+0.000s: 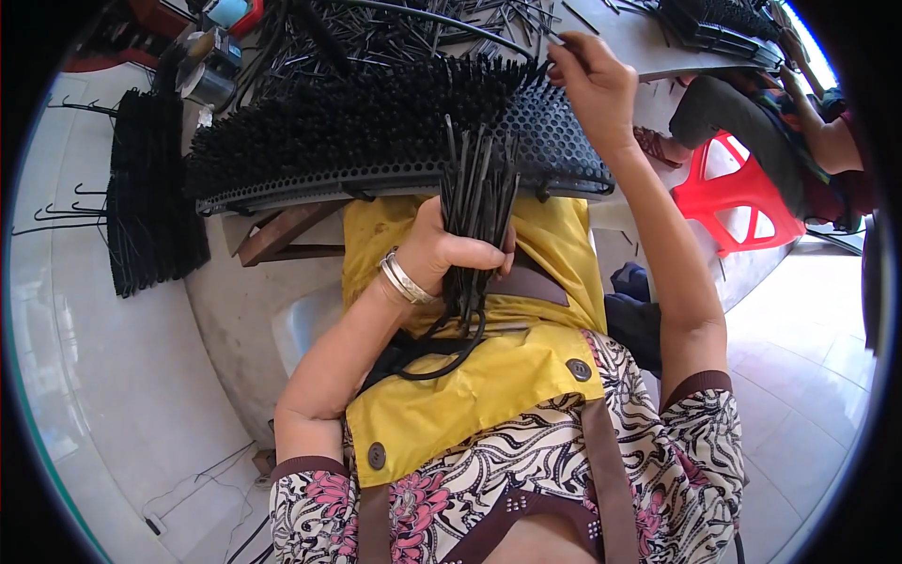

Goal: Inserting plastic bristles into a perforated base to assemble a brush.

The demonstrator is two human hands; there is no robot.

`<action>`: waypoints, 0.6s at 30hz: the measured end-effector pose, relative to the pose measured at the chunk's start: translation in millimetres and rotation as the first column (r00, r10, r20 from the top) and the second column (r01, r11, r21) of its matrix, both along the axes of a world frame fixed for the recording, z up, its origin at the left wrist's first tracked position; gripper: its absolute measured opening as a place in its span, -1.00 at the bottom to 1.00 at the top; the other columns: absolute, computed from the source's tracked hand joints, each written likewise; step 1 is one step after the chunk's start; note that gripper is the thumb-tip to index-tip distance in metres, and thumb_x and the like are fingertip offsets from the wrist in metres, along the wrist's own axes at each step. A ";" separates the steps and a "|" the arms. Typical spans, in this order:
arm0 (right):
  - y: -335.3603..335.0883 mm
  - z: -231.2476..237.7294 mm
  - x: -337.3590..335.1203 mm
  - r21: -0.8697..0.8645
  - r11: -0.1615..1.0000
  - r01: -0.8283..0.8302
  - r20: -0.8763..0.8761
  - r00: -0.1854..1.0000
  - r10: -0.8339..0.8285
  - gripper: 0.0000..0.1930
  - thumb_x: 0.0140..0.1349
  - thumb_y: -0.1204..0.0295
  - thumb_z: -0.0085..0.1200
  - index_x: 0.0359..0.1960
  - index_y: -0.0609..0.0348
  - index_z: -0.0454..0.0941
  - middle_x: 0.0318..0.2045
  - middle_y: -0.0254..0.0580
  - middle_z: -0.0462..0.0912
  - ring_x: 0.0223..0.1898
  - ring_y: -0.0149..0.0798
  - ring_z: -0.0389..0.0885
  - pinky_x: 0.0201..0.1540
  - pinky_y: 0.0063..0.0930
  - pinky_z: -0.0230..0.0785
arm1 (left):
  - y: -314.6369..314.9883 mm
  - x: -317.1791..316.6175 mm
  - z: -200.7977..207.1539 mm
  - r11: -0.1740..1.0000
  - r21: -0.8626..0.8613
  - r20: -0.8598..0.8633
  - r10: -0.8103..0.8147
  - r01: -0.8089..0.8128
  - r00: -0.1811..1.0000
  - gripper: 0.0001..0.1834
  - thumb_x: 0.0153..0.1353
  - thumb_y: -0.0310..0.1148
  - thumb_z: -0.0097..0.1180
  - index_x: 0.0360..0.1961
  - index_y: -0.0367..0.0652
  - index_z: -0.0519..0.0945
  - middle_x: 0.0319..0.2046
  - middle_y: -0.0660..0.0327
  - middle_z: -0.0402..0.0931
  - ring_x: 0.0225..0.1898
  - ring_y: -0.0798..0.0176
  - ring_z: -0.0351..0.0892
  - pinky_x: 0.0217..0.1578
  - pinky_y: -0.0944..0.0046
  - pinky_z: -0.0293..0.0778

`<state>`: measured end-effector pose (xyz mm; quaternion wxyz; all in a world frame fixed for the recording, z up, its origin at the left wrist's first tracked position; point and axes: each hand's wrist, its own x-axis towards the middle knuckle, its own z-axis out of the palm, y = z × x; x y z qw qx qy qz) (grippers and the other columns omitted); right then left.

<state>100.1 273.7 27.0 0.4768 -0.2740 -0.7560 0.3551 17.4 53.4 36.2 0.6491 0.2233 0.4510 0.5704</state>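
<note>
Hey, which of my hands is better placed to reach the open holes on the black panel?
Probably your right hand: it's raised beside the open holes, while your left hand grips a bundle of black sticks.

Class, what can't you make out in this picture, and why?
In the head view:
Left hand: fingers mostly hidden behind black rods.
Right hand: anything pinched is too small to identify.
Perforated panel: left holes mostly covered by bristles.
Co-worker: partly cut off by the dark rim.
</note>
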 end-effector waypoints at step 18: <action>-74.7 32.1 37.3 -0.612 0.670 -0.419 -0.052 0.868 0.494 -0.84 0.06 0.60 0.11 -0.30 0.36 0.52 -0.58 -0.27 0.56 -0.65 -0.48 0.50 -0.60 -0.67 0.36 | -0.7 1.7 0.6 1.000 0.011 -0.083 0.005 -0.004 0.997 -0.58 -0.38 -0.60 0.16 -0.34 -0.31 0.42 -0.56 0.11 0.43 -0.58 0.17 0.45 -0.55 0.28 0.38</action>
